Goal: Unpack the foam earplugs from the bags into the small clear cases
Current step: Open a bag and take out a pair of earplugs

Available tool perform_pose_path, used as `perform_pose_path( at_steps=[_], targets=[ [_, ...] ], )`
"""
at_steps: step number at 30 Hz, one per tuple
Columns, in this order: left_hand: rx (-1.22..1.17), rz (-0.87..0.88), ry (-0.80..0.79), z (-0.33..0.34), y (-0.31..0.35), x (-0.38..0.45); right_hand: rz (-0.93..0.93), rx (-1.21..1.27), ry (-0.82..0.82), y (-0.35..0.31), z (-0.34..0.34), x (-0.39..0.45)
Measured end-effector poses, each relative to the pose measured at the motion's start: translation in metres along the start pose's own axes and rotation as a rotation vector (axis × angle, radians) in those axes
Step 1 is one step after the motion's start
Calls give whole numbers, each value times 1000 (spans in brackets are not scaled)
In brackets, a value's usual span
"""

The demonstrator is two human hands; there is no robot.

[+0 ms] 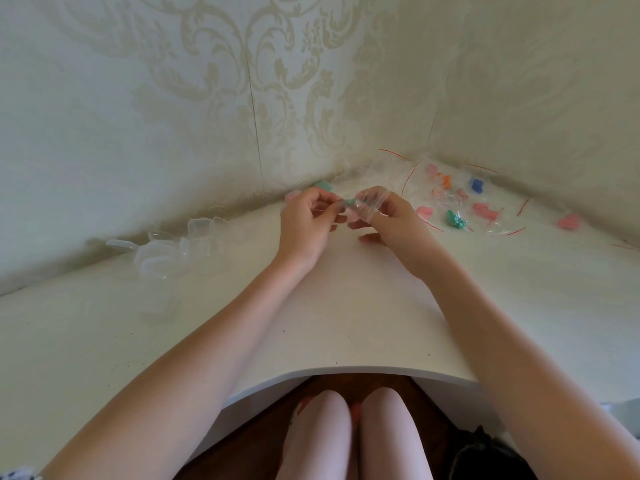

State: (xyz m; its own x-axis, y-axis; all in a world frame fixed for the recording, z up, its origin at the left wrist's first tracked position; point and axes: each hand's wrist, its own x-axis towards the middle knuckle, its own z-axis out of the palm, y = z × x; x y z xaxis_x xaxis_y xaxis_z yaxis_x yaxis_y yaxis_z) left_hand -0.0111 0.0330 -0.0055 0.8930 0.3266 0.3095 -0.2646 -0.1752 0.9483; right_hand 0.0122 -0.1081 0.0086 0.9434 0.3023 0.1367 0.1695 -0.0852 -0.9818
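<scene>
Above the white table (346, 323), my left hand (304, 223) and my right hand (388, 216) meet over a small clear bag (370, 202) with a green earplug (351, 202) at its mouth. My right hand grips the bag. My left hand's fingertips pinch at the green earplug. A pile of empty clear cases (180, 247) lies to the left by the wall. Several bagged earplugs lie at the right: pink (425, 212), green (455, 220), orange (446, 181), blue (477, 184).
A teal case (323, 185) and a pink one (294, 195) sit by the wall behind my left hand. Empty bags with red strips (398, 168) pile in the corner. Patterned walls close the table on two sides. My knees show below the front edge.
</scene>
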Motion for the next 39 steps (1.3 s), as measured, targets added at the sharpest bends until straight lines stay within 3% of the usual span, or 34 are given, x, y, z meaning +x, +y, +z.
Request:
perform_pose_path(
  at_steps=[3,9,14,22,30,35,39],
  targets=[
    [-28,-19,60,-5,0,4,24,41,-4,-1,-5,1],
    [-123,-109,77,-7,0,7,-230,-514,18,8,-3,1],
    [-308,-232,0,2,8,3,-332,-704,17,5,-7,-3],
    [-549,-403,5,0,10,5,-352,-859,-3,3,-2,-5],
    [-570,-439,-8,0,13,5,-280,-529,70,0,3,-6],
    [-742,-479,-82,0,18,3,-329,-442,135,3,4,-5],
    [-900,-611,-128,3,17,0,-341,-346,185,4,3,-4]
  ],
)
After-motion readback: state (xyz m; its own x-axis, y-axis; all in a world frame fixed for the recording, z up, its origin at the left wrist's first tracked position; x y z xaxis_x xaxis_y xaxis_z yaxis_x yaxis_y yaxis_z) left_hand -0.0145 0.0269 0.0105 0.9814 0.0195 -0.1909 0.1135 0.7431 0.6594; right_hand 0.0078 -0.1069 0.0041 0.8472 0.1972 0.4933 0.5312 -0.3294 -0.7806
